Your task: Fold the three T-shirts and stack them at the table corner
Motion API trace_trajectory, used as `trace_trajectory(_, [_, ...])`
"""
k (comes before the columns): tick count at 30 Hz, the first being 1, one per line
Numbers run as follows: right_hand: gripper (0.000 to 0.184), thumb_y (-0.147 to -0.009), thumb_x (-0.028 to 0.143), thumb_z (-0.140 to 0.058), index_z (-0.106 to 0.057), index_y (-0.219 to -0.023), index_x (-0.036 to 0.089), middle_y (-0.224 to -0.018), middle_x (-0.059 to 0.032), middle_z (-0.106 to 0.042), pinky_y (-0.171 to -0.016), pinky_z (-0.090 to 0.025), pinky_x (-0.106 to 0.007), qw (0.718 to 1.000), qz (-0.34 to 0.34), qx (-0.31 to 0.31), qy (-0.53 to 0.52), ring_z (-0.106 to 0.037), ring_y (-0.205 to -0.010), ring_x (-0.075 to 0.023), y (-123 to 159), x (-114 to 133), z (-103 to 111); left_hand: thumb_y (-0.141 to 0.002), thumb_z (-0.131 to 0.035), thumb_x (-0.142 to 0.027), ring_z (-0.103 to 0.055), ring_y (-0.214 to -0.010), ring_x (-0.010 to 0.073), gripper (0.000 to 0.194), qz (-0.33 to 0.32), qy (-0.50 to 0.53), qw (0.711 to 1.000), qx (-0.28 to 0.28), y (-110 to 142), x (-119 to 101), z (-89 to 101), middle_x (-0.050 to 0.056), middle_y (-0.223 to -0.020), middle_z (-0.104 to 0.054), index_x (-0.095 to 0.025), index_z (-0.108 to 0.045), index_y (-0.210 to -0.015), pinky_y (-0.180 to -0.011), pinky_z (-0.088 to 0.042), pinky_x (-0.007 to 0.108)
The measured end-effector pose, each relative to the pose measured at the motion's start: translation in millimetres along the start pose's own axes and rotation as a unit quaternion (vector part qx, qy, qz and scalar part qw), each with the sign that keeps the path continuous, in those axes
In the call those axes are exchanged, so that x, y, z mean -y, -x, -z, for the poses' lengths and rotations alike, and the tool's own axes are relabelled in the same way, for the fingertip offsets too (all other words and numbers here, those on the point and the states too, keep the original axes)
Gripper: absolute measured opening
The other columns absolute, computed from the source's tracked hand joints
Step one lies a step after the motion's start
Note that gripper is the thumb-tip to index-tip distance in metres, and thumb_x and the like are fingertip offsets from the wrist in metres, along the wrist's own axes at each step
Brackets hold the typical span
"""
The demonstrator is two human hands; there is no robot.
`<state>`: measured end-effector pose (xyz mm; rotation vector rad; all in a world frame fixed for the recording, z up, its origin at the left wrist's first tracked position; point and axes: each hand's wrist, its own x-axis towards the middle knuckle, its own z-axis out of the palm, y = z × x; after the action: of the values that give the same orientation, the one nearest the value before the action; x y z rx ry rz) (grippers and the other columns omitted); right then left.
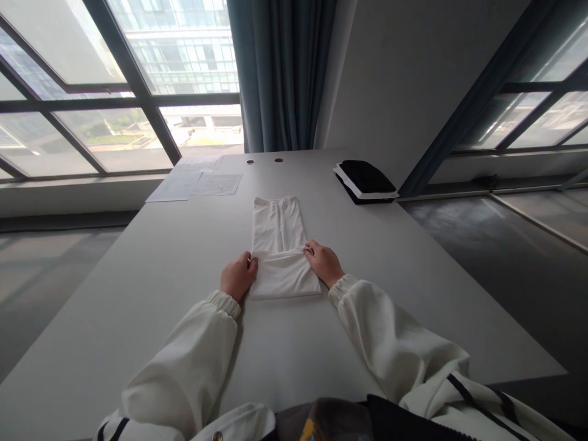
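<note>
A white cloth garment [285, 275] lies on the table in a narrow strip, its near part doubled back over the rest. The exact kind of garment cannot be made out. My left hand [239, 275] pinches the left end of the folded edge between thumb and fingers. At the right end of that same edge, my right hand [323, 262] grips the fabric with its thumb on top. Between my hands the folded edge runs nearly straight across, with slight wrinkles. Beyond it, the far part of the cloth lies flat with lengthwise creases.
The garment rests on a white table [151, 263]. Several paper sheets [215, 183] lie at the far left. Toward the far right sits a black folder [367, 177] with white pages. Two round cable holes, a blue curtain [282, 73] and windows are at the back.
</note>
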<state>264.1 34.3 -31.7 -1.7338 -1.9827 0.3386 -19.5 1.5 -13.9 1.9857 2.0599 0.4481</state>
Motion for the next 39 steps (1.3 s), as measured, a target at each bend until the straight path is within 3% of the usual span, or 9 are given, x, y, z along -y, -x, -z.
trace_trajectory(6, [0.025, -0.104, 0.03, -0.051, -0.07, -0.117, 0.02, -0.103, -0.0107, -0.076, -0.087, -0.046, -0.031, 0.997, 0.041, -0.059, -0.008, -0.067, -0.098, -0.0258, -2.4, -4.9, -0.7, -0.104, -0.047, -0.037, -0.068, -0.092, 0.0233, 0.019, -0.034, 0.007, 0.999, -0.028, 0.1, -1.5, 1.6, 0.006, -0.098, -0.075, -0.025, -0.059, -0.095, -0.077, -0.044, 0.032])
trace_trajectory(10, [0.022, -0.101, 0.025, -0.052, -0.071, -0.11, 0.019, -0.099, -0.01, -0.075, -0.091, -0.044, -0.033, 0.997, 0.054, -0.048, 0.013, -0.062, -0.096, -0.0264, -3.7, -9.2, -6.0, -0.102, -0.05, -0.033, -0.066, -0.103, 0.0265, 0.016, -0.054, -0.007, 0.997, -0.053, -4.4, 5.6, -5.9, 0.01, -0.104, -0.072, -0.024, -0.061, -0.096, -0.094, -0.048, 0.037])
trace_trajectory(16, [0.026, -0.098, 0.022, -0.054, -0.069, -0.118, 0.014, -0.113, -0.0158, -0.069, -0.1, -0.042, -0.038, 0.995, 0.043, -0.073, 0.055, -0.058, -0.105, -0.0293, -5.9, -9.3, -7.2, -0.101, -0.053, -0.031, -0.061, -0.12, 0.0301, 0.025, -0.102, 0.012, 0.988, -0.119, 1.5, -1.0, -5.6, 0.015, -0.128, -0.067, -0.018, -0.063, -0.12, -0.109, -0.046, 0.043])
trace_trajectory(19, [0.03, -0.1, 0.025, -0.053, -0.068, -0.123, 0.013, -0.121, -0.0183, -0.065, -0.104, -0.041, -0.041, 0.992, 0.054, -0.087, 0.071, -0.055, -0.113, -0.0315, 1.6, 4.6, -0.8, -0.106, -0.046, -0.034, -0.058, -0.131, 0.0283, 0.032, -0.186, 0.021, 0.977, -0.103, 11.4, -17.9, -7.8, 0.013, -0.141, -0.064, -0.02, -0.062, -0.13, -0.114, -0.044, 0.044])
trace_trajectory(23, [0.034, -0.101, 0.026, -0.05, -0.068, -0.129, 0.015, -0.133, -0.0188, -0.062, -0.107, -0.041, -0.044, 0.992, 0.088, -0.045, 0.081, -0.054, -0.12, -0.0328, 26.3, 37.8, 0.9, -0.106, -0.046, -0.037, -0.043, -0.151, 0.0297, 0.05, -0.26, -0.007, 0.965, -0.037, 16.7, -30.0, -25.2, 0.014, -0.161, -0.05, -0.017, -0.051, -0.151, -0.124, -0.035, 0.047])
trace_trajectory(26, [0.047, -0.101, 0.027, -0.051, -0.061, -0.144, 0.014, -0.152, -0.0203, -0.054, -0.118, -0.033, -0.048, 0.988, 0.112, 0.006, 0.102, -0.047, -0.138, -0.035, 44.6, 55.3, -8.6, -0.104, -0.049, -0.041, -0.032, -0.158, 0.0339, 0.06, -0.246, -0.042, 0.968, 0.001, 16.5, -24.1, -39.9, 0.017, -0.168, -0.04, -0.014, -0.046, -0.158, -0.129, -0.028, 0.052])
trace_trajectory(29, [0.059, -0.101, 0.031, -0.052, -0.05, -0.157, 0.012, -0.166, -0.0205, -0.042, -0.126, -0.024, -0.051, 0.984, 0.11, 0.051, 0.128, -0.036, -0.152, -0.0368, 52.2, 57.2, -20.6, -0.105, -0.048, -0.045, -0.025, -0.161, 0.036, 0.064, -0.223, -0.067, 0.972, 0.006, 19.3, -16.6, -47.9, 0.017, -0.172, -0.033, -0.016, -0.043, -0.161, -0.13, -0.024, 0.056])
trace_trajectory(34, [0.067, -0.104, 0.04, -0.049, -0.04, -0.164, 0.013, -0.172, -0.0206, -0.03, -0.128, -0.022, -0.055, 0.981, 0.109, 0.08, 0.14, -0.03, -0.158, -0.0378, 49.2, 48.9, -27.3, -0.105, -0.047, -0.049, -0.021, -0.162, 0.0387, 0.067, -0.202, -0.08, 0.976, 0.017, 23.2, -17.1, -49.7, 0.015, -0.173, -0.029, -0.017, -0.042, -0.163, -0.129, -0.025, 0.059])
trace_trajectory(39, [0.064, -0.106, 0.044, -0.048, -0.041, -0.165, 0.018, -0.174, -0.0176, -0.027, -0.128, -0.021, -0.054, 0.98, 0.097, 0.098, 0.143, -0.028, -0.159, -0.0359, 44.2, 45.8, -22.3, -0.106, -0.043, -0.048, -0.026, -0.161, 0.0368, 0.061, -0.174, -0.057, 0.983, 0.009, 10.4, -14.9, -43.2, 0.012, -0.172, -0.035, -0.019, -0.047, -0.16, -0.129, -0.028, 0.054])
